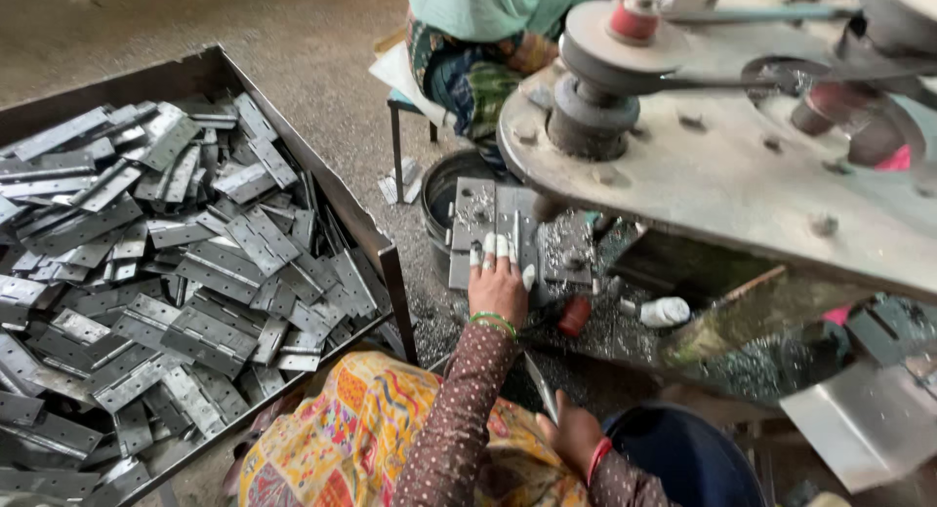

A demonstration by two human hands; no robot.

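Observation:
My left hand (498, 284), its fingertips wrapped in white tape, reaches forward and holds a grey hinge plate (475, 212) flat on the machine bed, under the press head (589, 117). A green bangle sits on that wrist. Lower down, close to my lap, my right hand (572, 433) with a red bangle is closed around a thin metal bar (539, 382) that points up and to the left. Metal shavings (566, 245) cover the bed beside the plate.
To the left stands a big dark metal tray (344, 197) heaped with several grey hinge plates (195, 273). Another person (478, 39) sits on a stool beyond a black bucket (441, 190). The machine's broad steel plate (742, 175) with its pulley and belt overhangs the right side.

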